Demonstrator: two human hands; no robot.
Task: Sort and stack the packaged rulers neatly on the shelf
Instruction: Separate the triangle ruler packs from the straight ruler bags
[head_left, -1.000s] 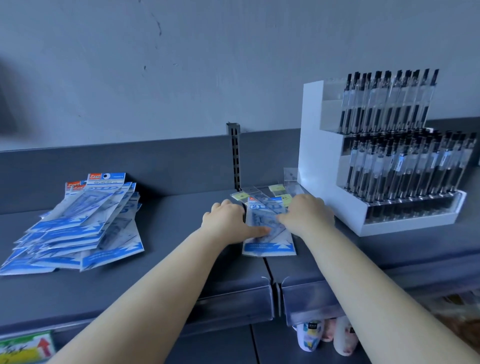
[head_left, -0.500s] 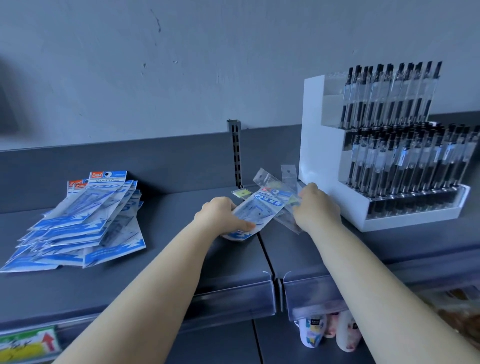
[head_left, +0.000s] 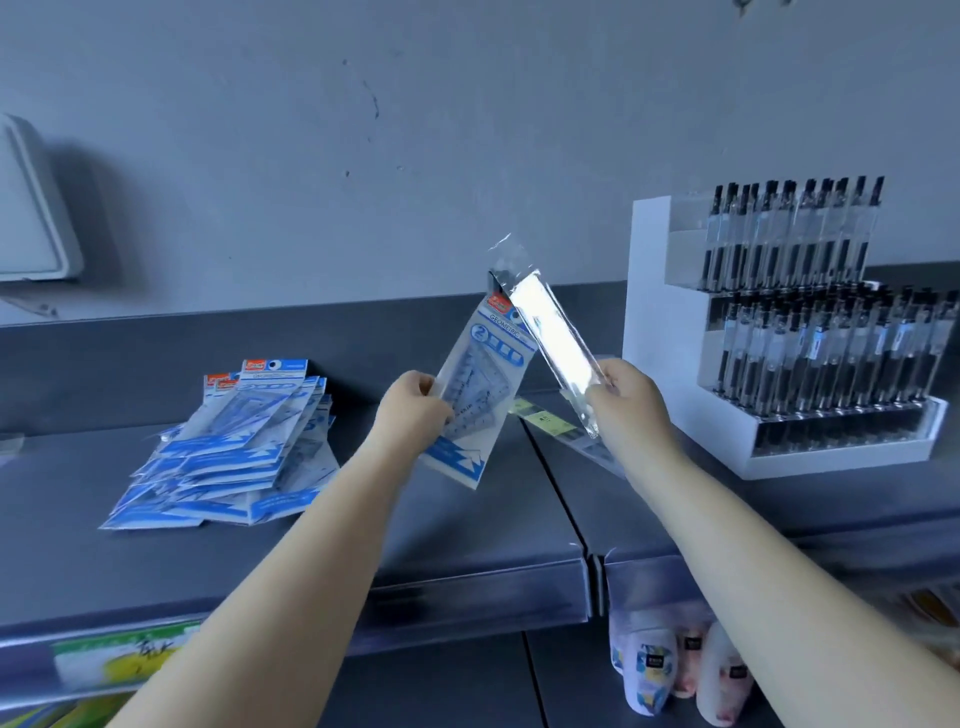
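— What is hard to make out here?

— The print on the blue-and-white set-square packet (head_left: 480, 395) is blurred; only "GEOMETRIC" and a "2" read. The clear ruler sleeve (head_left: 550, 340) catches glare, so its contents are washed out. More clear sleeves (head_left: 574, 431) lie on the shelf behind the right hand (head_left: 626, 397), partly hidden by it. At the upper left of the frame a pale boxy object (head_left: 31, 208) is cut off by the edge.

— And the setting?

— A dark grey metal shelf (head_left: 218, 566) against a grey wall (head_left: 363, 130), with a seam running down the middle. A white pen display rack (head_left: 670, 338) stands at centre right. Small bottles (head_left: 675, 670) sit below, at the lower right.

— Where are the packets, and how do they point?

— Both are held above the shelf at mid-frame. The left hand (head_left: 413, 410) pinches the set-square packet by its left edge, long axis tilted up and to the right. The right hand's fingers curl round the sleeve's lower end; it slants up and to the left, so the two tops meet. A fanned pile of matching packets (head_left: 234, 452) lies at centre left.
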